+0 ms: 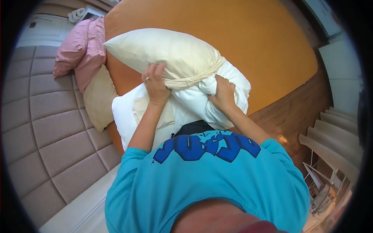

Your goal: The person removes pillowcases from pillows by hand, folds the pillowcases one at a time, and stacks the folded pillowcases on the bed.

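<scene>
A cream pillowcase point(167, 50) covers the far part of a plump white pillow point(237, 81); its open edge is bunched into a gathered band across the middle. My left hand point(156, 83) is closed at the left end of this band, its fingers curled and slightly blurred against the cream cloth. My right hand point(224, 93) grips a fold of the bare white pillow just on the near side of the band. Under my left forearm lies another white pillow point(124, 112), with a folded cream cloth point(167, 116) on top of it.
The bed has an orange sheet point(256, 42). Pink pillows point(89, 46) and a beige pillow point(100, 99) lean by the grey padded headboard point(58, 132) on the left. Wooden floor point(287, 112), a pale curtain point(334, 136) and a white rack point(316, 178) are on the right.
</scene>
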Motion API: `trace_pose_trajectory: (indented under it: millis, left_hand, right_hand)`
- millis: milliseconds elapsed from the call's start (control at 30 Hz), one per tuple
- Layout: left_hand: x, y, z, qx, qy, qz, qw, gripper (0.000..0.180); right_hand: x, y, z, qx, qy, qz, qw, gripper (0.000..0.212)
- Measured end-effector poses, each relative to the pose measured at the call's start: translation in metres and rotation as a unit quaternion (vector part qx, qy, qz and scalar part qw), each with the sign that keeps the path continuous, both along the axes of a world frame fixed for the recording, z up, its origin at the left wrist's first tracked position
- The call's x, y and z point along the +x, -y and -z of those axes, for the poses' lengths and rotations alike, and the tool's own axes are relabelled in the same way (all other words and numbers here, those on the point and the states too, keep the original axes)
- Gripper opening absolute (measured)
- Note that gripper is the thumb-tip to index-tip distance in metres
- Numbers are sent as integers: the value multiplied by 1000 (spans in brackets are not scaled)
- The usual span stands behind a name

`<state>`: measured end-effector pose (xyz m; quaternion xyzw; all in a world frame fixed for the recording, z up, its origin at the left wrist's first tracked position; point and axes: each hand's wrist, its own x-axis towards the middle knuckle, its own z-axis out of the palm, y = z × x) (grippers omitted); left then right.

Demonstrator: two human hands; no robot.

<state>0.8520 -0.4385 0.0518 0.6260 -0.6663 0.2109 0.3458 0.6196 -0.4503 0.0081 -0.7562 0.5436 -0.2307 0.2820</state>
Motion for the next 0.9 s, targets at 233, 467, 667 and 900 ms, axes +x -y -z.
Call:
trace_pose_trajectory:
  millis: [233, 467, 667, 900]
  left_hand:
    - [52, 76, -33, 175, 25, -19, 984, 22]
    - [126, 73, -17, 107, -58, -234, 965, 14]
    - [40, -45, 49, 191, -56, 74, 977, 30]
    - [0, -55, 23, 210, -75, 71, 972, 36]
  right_hand:
    - [-15, -4, -82, -236, 73, -264, 932, 18]
    - [-130, 10, -123, -340, -59, -160, 925, 11]
    - [-177, -6, -111, 397, -227, -194, 868, 29]
    - [-86, 105, 10, 163, 15, -23, 986, 97]
